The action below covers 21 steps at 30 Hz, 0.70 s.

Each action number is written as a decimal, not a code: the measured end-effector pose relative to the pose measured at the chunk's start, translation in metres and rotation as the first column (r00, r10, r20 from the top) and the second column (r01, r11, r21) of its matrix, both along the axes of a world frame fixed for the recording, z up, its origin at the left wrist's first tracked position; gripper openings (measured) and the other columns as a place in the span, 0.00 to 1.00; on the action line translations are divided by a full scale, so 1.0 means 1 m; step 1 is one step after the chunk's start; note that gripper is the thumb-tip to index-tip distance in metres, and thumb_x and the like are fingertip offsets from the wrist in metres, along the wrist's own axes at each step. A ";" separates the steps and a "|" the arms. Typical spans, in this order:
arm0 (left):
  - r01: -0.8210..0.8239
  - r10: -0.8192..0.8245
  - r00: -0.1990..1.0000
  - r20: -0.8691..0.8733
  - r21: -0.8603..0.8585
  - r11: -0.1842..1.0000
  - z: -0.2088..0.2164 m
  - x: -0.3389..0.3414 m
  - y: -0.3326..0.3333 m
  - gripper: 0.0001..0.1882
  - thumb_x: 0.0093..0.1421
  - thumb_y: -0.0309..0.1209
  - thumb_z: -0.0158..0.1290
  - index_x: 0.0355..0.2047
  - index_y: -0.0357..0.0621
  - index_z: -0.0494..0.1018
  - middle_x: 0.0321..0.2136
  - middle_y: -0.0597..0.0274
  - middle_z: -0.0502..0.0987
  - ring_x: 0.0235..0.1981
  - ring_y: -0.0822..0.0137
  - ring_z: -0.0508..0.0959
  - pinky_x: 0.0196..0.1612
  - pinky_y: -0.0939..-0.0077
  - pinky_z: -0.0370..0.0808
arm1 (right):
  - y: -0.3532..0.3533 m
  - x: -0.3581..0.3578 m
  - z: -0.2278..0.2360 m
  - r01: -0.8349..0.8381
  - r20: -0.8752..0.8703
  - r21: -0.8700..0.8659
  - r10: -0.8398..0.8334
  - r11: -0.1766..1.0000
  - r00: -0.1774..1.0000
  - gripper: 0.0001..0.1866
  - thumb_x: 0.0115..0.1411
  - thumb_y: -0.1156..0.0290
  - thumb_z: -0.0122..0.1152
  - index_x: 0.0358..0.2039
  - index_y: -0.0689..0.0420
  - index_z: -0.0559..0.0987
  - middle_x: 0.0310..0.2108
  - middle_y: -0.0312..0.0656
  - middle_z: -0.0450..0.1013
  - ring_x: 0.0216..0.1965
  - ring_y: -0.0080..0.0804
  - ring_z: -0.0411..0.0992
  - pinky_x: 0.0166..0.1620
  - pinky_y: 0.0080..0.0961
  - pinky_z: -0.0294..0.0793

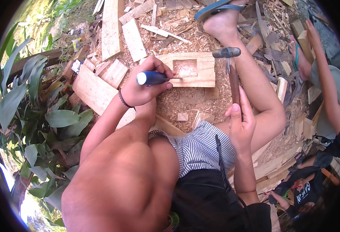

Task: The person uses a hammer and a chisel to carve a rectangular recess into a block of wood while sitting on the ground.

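Observation:
My left hand [141, 92] is closed round the blue handle of a chisel [155, 78], whose pale butt end faces up at me. The thin blade lies over the lower edge of a rectangular recess [185, 68] cut into a light wooden board [207, 69]. To the right, my right hand [242, 125] grips the lower part of a hammer's [235, 81] brown wooden handle. The dark metal head is raised near the board's right end, apart from the chisel. Whether the blade tip touches the wood is hard to tell.
Wood shavings [185, 104] and offcuts [133, 38] cover the ground. My bent legs [257, 73] flank the board, one foot in a blue flip-flop [216, 8]. Leafy plants [42, 116] stand at left. Other people sit at right, one with an arm [328, 85] outstretched.

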<state>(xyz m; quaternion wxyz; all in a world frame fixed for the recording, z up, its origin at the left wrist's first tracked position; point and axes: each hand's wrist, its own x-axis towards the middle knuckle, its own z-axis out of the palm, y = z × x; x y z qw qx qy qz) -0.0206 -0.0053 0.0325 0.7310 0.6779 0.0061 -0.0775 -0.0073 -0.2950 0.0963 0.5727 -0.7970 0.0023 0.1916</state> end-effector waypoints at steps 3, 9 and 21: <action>0.120 -0.124 0.992 0.034 0.104 0.987 -0.003 0.012 0.006 0.18 0.51 0.19 0.63 0.34 0.43 0.63 0.33 0.59 0.78 0.39 0.66 0.79 0.43 0.71 0.74 | 0.002 0.004 0.001 -0.003 0.018 -0.011 0.003 1.000 1.000 0.25 0.70 0.69 0.48 0.64 0.65 0.63 0.29 0.35 0.69 0.30 0.17 0.66 0.36 0.16 0.69; 0.311 -0.317 0.949 0.003 0.177 0.934 0.004 0.043 -0.002 0.15 0.53 0.19 0.61 0.36 0.41 0.65 0.35 0.59 0.77 0.42 0.64 0.79 0.45 0.69 0.76 | 0.017 0.019 0.020 -0.136 -0.014 -0.033 0.135 0.990 0.991 0.25 0.69 0.71 0.49 0.63 0.67 0.64 0.31 0.36 0.71 0.30 0.17 0.67 0.36 0.16 0.69; 0.234 -0.295 0.944 0.145 0.335 0.913 0.005 0.042 -0.010 0.19 0.49 0.25 0.62 0.41 0.46 0.68 0.28 0.51 0.75 0.31 0.49 0.78 0.34 0.62 0.73 | 0.015 0.042 0.068 -0.462 0.484 -0.352 0.580 0.814 0.655 0.22 0.64 0.76 0.54 0.58 0.71 0.69 0.35 0.53 0.78 0.26 0.36 0.76 0.33 0.26 0.76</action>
